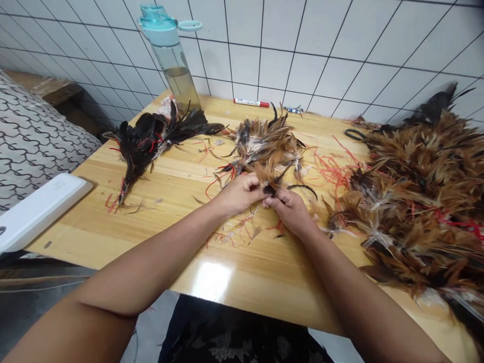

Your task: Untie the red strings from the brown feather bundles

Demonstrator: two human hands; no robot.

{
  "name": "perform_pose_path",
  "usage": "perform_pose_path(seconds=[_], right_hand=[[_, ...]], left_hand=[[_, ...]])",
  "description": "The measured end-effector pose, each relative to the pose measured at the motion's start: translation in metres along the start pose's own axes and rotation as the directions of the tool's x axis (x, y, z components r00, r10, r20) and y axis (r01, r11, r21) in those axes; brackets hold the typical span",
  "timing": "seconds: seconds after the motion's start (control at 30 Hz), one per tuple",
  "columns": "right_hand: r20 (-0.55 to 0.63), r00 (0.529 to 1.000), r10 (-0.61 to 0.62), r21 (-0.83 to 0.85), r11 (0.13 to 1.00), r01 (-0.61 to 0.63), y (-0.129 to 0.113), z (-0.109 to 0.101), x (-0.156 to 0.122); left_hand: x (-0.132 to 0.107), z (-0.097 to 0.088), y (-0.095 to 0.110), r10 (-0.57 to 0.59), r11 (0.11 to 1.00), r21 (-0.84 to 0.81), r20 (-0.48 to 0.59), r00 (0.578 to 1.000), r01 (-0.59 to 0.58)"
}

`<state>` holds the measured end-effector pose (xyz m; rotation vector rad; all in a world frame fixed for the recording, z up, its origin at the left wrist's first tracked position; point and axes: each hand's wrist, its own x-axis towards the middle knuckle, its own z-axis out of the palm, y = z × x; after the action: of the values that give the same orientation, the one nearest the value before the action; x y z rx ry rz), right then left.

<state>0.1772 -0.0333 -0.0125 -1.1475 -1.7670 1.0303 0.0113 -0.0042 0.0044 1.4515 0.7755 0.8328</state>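
Observation:
Close together over the middle of the table, my left hand [244, 193] and my right hand [288, 207] both pinch a small bunch of brown and black feathers [269, 176]. The fingers of each are closed on its lower end, and the feather tips fan upward. Just behind my hands lies a loose pile of brown feathers [266, 138] with pale fluffy bases. Red string scraps [243, 224] and bits of down are scattered on the wood below my hands.
Black feathers [139, 137] tied with red lie at left, near a water bottle [178, 72]. A large heap of brown feathers [432, 169] covers the right side. Tangled red string [332, 168], scissors handles [355, 134] and a red-capped marker [251, 103] lie behind. A white device [40, 209] overhangs the left edge.

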Motion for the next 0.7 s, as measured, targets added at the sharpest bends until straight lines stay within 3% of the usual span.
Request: perform_pose_path(seconds=[0.17,0.23,0.3,0.37,0.43,0.53,0.6,0.7], right_hand=[[-0.122,0.992,0.018,0.110,0.994,-0.004,0.003,0.002,0.000],[-0.177,0.982,0.065,0.220,0.975,-0.025,0.004,0.002,0.000],[-0.223,0.968,0.118,0.330,0.943,-0.039,0.004,0.002,0.000],[-0.270,0.949,0.161,0.406,0.913,-0.039,0.004,0.001,0.001],[-0.324,0.924,0.204,0.447,0.893,-0.040,0.003,-0.002,0.002],[-0.418,0.877,0.234,0.477,0.879,-0.007,0.004,-0.011,0.005],[-0.492,0.841,0.226,0.486,0.873,0.050,0.007,-0.019,0.006],[-0.571,0.789,0.227,0.495,0.862,0.111,0.012,-0.027,0.007]], left_hand=[[0.004,0.004,0.007,-0.011,1.000,-0.029,-0.025,1.000,0.010],[0.010,0.002,0.014,0.050,0.997,0.052,-0.031,0.998,-0.048],[0.020,-0.001,0.022,0.156,0.958,0.249,-0.039,0.987,-0.141],[0.034,-0.003,0.027,0.287,0.823,0.518,-0.023,0.958,-0.234],[0.053,-0.001,0.027,0.380,0.628,0.715,0.062,0.923,-0.307],[0.080,0.010,0.022,0.369,0.412,0.829,0.227,0.901,-0.378],[0.094,0.020,0.018,0.304,0.338,0.856,0.295,0.906,-0.392],[0.107,0.031,0.016,0.216,0.326,0.875,0.300,0.929,-0.358]])
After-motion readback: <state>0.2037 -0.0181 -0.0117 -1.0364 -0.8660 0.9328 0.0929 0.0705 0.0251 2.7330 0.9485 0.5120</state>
